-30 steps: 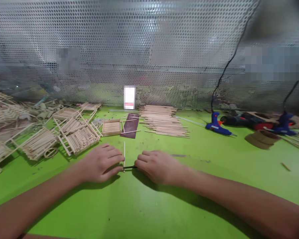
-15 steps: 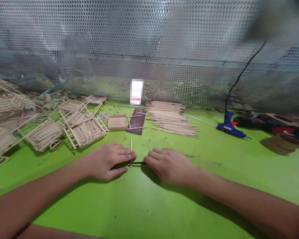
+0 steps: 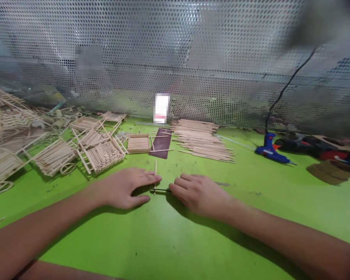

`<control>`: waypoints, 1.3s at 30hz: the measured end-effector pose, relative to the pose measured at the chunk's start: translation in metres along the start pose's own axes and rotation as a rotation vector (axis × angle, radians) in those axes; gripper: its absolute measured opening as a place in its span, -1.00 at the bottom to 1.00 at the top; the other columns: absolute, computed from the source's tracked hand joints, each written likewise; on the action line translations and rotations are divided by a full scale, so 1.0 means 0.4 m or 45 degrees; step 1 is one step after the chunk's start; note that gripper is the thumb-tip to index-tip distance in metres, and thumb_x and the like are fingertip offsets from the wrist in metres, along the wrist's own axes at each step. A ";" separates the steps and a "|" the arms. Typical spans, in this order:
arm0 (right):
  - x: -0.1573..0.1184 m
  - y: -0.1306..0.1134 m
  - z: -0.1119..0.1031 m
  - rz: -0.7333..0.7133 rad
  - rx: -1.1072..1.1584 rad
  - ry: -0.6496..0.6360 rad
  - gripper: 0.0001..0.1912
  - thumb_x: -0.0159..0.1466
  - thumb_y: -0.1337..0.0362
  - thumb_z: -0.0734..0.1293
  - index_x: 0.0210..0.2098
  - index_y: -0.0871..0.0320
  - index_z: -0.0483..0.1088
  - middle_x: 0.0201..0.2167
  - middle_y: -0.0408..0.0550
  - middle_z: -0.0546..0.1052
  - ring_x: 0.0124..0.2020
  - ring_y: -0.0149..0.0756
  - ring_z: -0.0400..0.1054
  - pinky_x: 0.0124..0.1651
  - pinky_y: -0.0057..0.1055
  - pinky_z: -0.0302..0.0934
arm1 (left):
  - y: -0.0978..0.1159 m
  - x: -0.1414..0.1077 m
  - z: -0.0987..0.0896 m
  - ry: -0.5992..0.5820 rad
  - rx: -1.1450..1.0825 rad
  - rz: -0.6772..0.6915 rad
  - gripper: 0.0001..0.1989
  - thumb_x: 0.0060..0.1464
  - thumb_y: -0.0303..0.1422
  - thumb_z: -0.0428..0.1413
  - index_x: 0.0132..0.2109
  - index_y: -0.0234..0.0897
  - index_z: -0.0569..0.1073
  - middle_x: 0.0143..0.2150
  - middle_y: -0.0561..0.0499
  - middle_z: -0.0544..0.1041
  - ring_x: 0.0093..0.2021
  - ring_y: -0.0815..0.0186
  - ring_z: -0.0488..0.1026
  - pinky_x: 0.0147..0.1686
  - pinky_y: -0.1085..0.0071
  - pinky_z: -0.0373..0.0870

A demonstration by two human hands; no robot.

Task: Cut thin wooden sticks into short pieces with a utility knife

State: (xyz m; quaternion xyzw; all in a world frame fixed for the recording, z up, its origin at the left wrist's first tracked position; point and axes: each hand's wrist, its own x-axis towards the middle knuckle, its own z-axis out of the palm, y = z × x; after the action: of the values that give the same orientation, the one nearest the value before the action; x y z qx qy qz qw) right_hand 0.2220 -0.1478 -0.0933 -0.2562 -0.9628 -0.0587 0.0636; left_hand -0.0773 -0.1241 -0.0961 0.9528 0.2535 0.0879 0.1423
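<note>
A thin wooden stick (image 3: 155,166) lies upright in view on the green table. My left hand (image 3: 128,188) rests flat with its fingers stretched out, their tips over the stick, and the thumb spread away. My right hand (image 3: 201,194) is closed, knuckles up, around the end of a thin dark blade (image 3: 162,190); its handle, if any, is hidden in the fist. That blade crosses the stick near its lower end, and its tip reaches under my left hand's fingers.
Small stick-built carts (image 3: 102,155) crowd the left. A brown plate (image 3: 161,144) and a pile of sticks (image 3: 202,140) lie ahead. To the right are a blue glue gun (image 3: 272,149) and a brown ring-shaped piece (image 3: 328,172). Perforated metal sheet (image 3: 175,50) stands behind.
My left hand's fingers have lifted and spread slightly, opening a wider gap to the thumb and showing more of the stick. My right hand stays nearly in place. The whole view shifted a little.
</note>
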 end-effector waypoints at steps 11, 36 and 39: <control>-0.001 0.005 -0.001 -0.066 -0.008 0.042 -0.92 0.38 0.45 0.30 -0.18 0.18 0.40 -0.37 -0.13 0.49 -0.35 -0.28 0.26 -0.32 -0.34 0.09 | 0.004 0.002 -0.006 -0.021 -0.048 -0.003 -0.41 0.38 -0.16 0.13 0.45 -0.19 0.31 0.41 -0.13 0.41 0.35 0.04 0.43 0.36 0.01 0.37; -0.001 -0.001 -0.006 -0.129 -0.038 0.082 -0.86 0.43 0.45 0.22 -0.17 0.17 0.40 -0.37 -0.09 0.50 -0.34 -0.26 0.28 -0.28 -0.31 0.08 | 0.032 0.009 -0.020 -0.075 -0.170 0.009 -0.51 0.37 -0.27 0.15 0.39 -0.19 0.42 0.39 -0.09 0.43 0.39 0.06 0.39 0.42 -0.01 0.32; -0.005 -0.004 -0.005 -0.137 -0.030 0.082 -0.85 0.44 0.44 0.21 -0.16 0.18 0.41 -0.36 -0.08 0.51 -0.34 -0.26 0.27 -0.29 -0.31 0.06 | 0.030 0.009 -0.022 -0.074 -0.181 0.019 -0.53 0.37 -0.30 0.15 0.37 -0.18 0.44 0.38 -0.07 0.44 0.39 0.08 0.39 0.44 0.00 0.30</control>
State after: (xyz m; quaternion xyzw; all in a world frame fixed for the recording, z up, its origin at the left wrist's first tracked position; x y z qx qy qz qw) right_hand 0.2231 -0.1505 -0.0917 -0.2029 -0.9718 -0.0815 0.0881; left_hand -0.0708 -0.1300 -0.0837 0.9443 0.2351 0.0790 0.2162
